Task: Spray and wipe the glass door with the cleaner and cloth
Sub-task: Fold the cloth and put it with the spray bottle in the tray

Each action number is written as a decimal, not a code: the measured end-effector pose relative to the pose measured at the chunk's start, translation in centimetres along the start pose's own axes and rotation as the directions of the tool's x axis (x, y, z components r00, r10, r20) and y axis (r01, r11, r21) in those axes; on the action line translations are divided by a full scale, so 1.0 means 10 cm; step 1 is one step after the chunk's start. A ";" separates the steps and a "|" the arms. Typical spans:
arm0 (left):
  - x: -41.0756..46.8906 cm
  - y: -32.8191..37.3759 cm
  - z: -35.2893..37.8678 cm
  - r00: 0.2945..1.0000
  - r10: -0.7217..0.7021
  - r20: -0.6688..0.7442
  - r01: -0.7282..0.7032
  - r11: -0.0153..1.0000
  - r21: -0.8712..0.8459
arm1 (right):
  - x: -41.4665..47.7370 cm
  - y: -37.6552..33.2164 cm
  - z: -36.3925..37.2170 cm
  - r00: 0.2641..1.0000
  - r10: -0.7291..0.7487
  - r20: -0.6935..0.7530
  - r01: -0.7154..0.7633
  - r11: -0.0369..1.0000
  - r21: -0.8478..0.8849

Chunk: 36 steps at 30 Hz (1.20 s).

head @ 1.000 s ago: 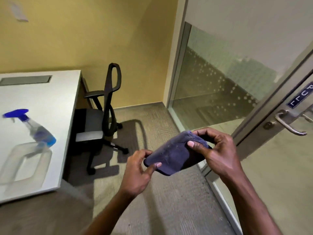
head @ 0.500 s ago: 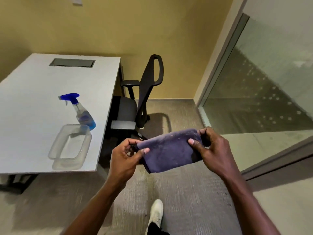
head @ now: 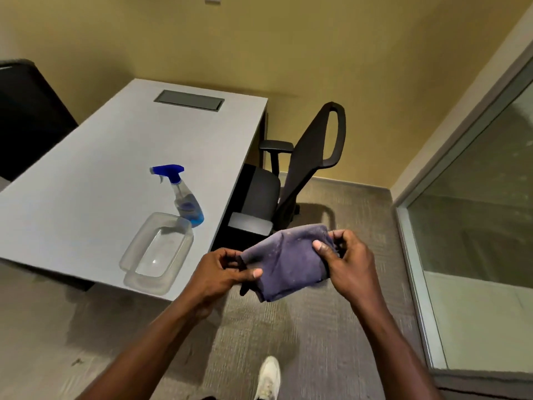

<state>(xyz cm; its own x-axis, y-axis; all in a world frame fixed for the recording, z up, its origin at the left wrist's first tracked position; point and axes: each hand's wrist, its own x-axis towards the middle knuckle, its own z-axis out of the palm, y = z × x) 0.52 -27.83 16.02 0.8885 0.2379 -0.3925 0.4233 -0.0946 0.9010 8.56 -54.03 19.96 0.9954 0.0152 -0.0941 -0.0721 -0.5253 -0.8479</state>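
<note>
My left hand (head: 219,272) and right hand (head: 349,264) are bare. So are my left forearm (head: 150,350) and right forearm (head: 395,342), uncovered from the wrists to the bottom edge of the view. The thumbnails (head: 257,273) that show are trimmed short. Lower down, one foot wears a white, round-toed shoe (head: 268,376) with greyish flecks across its upper. Beside it a dark sliver of clothing (head: 208,397) shows, too little to identify.

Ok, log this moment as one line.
left hand grips purple cloth | right hand grips its other end | spray bottle upright on grey desk, untouched | clear plastic container beside it
</note>
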 end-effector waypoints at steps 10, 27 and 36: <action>0.40 -0.18 -0.24 0.967 -0.123 -0.223 0.129 0.992 0.012 | 0.37 -0.02 0.62 0.994 0.049 0.100 -0.053 0.998 0.034; 1.21 -0.47 -2.39 0.966 -0.090 -0.242 0.142 0.968 0.205 | 0.30 -0.78 2.68 0.963 0.238 0.128 -0.258 0.951 0.168; 1.38 -0.73 -3.20 0.976 -0.091 -0.197 0.155 0.927 0.341 | 0.00 -0.90 3.74 0.943 0.325 0.073 -0.332 0.932 0.143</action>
<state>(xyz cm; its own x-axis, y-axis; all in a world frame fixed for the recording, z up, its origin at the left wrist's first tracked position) 4.04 7.03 9.90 0.7938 0.4313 -0.4287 0.5909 -0.3803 0.7115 6.86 -17.48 8.07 0.9106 -0.0942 -0.4023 -0.4070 -0.3729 -0.8339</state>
